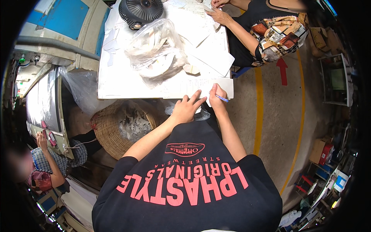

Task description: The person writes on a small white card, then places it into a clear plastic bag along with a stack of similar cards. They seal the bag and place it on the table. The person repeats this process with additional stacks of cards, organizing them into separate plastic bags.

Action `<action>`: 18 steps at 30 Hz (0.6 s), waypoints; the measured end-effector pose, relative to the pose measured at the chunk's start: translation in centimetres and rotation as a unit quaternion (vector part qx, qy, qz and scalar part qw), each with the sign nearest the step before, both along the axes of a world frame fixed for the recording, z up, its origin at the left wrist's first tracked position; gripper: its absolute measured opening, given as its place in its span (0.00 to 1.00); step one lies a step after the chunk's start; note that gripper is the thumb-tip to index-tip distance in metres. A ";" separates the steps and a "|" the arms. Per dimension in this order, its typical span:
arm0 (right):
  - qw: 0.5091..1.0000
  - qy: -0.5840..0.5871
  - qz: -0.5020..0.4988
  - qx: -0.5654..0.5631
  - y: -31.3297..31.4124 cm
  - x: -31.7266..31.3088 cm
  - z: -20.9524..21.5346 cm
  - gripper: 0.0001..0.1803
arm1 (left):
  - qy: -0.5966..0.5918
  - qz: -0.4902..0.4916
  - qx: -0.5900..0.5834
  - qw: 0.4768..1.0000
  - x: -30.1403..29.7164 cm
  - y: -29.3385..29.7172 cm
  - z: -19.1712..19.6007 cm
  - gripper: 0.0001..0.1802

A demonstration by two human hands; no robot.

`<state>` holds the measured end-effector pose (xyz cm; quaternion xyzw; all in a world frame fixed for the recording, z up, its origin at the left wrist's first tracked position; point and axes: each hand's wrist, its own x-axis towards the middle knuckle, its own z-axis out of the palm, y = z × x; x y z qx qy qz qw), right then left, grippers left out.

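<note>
At the near edge of the white table (116, 83), my right hand (217, 101) grips a blue pen (222, 99). The pen's tip end is hidden by my fingers. Under that hand lies a sheet of white paper (225, 85) with faint marks on it. My left hand (186, 110) rests at the table edge beside it, fingers spread and pointing toward the paper, holding nothing. Just beyond my hands, a clear plastic bag (170, 42) with pale curved pieces inside lies on the table. A small pale piece (191, 69) sits next to the bag.
A black fan (141, 11) stands at the far side, and loose white sheets (214, 60) lie at the right. Below the table's left is a wicker basket (106, 127) of scraps. One co-worker (247, 34) sits far right, another (50, 162) at the left by a machine.
</note>
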<state>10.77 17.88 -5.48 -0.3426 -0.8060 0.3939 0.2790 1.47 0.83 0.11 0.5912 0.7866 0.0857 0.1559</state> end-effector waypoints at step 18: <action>0.999 0.034 -0.006 -0.021 0.1 0.1 0.2 0.21 | 0.011 0.000 -0.003 1.000 0.1 0.0 0.1 0.54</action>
